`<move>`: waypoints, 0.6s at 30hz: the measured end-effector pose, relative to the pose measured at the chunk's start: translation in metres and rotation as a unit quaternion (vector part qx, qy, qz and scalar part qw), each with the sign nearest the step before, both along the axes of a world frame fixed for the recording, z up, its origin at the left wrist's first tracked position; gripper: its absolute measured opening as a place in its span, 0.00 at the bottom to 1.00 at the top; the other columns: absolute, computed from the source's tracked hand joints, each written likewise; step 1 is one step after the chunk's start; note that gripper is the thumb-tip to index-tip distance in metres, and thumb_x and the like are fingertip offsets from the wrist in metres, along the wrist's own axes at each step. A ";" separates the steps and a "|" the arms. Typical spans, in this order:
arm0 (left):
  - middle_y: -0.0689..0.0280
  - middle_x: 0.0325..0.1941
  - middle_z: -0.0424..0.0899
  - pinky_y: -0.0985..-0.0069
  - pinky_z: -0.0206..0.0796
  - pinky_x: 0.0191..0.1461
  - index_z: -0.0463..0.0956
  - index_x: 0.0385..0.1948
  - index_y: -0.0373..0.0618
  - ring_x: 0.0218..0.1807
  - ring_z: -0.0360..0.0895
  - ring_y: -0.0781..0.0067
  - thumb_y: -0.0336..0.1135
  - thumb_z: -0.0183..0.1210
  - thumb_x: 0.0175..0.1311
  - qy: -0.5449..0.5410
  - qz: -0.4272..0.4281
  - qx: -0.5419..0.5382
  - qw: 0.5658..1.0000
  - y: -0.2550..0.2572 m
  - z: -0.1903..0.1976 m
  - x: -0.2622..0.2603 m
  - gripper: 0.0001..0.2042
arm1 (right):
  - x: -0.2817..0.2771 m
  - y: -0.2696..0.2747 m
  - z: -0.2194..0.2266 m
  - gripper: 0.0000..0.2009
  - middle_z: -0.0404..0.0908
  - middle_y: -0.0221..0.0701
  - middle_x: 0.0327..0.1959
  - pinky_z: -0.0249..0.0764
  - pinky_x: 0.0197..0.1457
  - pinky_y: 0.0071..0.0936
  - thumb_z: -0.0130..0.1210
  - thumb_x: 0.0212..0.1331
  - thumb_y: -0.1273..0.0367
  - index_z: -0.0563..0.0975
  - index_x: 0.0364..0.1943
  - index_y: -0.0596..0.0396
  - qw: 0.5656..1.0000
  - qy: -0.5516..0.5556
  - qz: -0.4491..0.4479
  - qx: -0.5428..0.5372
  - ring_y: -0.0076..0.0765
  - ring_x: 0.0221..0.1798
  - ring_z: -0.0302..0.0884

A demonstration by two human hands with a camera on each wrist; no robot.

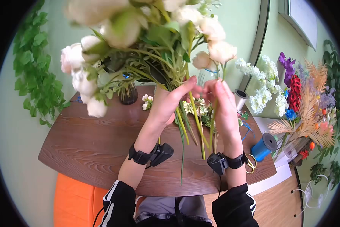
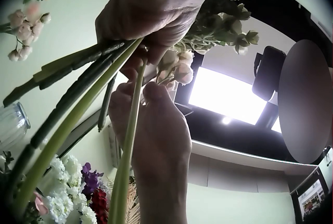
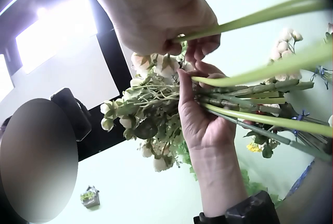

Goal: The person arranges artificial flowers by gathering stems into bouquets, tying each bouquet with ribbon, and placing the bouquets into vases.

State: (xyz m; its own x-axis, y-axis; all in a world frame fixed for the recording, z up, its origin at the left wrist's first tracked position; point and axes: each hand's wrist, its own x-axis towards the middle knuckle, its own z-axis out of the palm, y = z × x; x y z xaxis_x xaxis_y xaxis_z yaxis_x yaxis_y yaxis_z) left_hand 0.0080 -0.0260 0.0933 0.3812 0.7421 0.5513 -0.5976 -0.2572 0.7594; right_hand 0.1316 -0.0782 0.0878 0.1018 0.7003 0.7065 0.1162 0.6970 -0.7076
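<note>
My left hand grips a bouquet of white and cream flowers by its stems, the blooms leaning up and to the left above the table. Green stems fan out below that hand in the right wrist view. Close beside it, my right hand pinches the stem of a separate spray with cream blooms. In the left wrist view, the fingers of both hands nearly meet. Leaves and blooms hide part of the bouquet's middle.
On the brown table stand a dark glass vase, a blue ribbon spool and a white spool. Gold-handled scissors lie near the right edge. Colourful flowers stand at the right; ivy hangs at the left.
</note>
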 end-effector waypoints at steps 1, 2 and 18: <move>0.67 0.18 0.74 0.87 0.58 0.22 0.70 0.26 0.42 0.21 0.71 0.81 0.33 0.55 0.52 0.003 -0.012 -0.007 1.000 0.000 0.000 -0.001 0.06 | 0.006 0.000 0.001 0.16 0.65 0.25 0.23 0.57 0.32 0.17 0.34 0.60 0.59 0.67 0.29 0.58 1.000 -0.003 -0.022 -0.005 0.19 0.26 0.60; 0.67 0.17 0.74 0.86 0.58 0.21 0.70 0.24 0.42 0.21 0.71 0.80 0.33 0.55 0.52 0.006 -0.024 -0.014 1.000 0.001 0.000 -0.002 0.06 | 0.007 0.002 0.001 0.16 0.62 0.24 0.19 0.52 0.26 0.16 0.34 0.60 0.57 0.63 0.25 0.54 0.998 0.019 -0.055 0.011 0.17 0.22 0.56; 0.67 0.30 0.72 0.82 0.71 0.24 0.69 0.34 0.41 0.30 0.72 0.79 0.37 0.54 0.53 0.071 -0.143 -0.035 0.987 -0.011 -0.028 0.038 0.12 | 0.010 0.004 -0.001 0.14 0.62 0.25 0.19 0.57 0.20 0.15 0.35 0.61 0.61 0.63 0.25 0.56 0.984 0.108 -0.123 0.068 0.17 0.18 0.60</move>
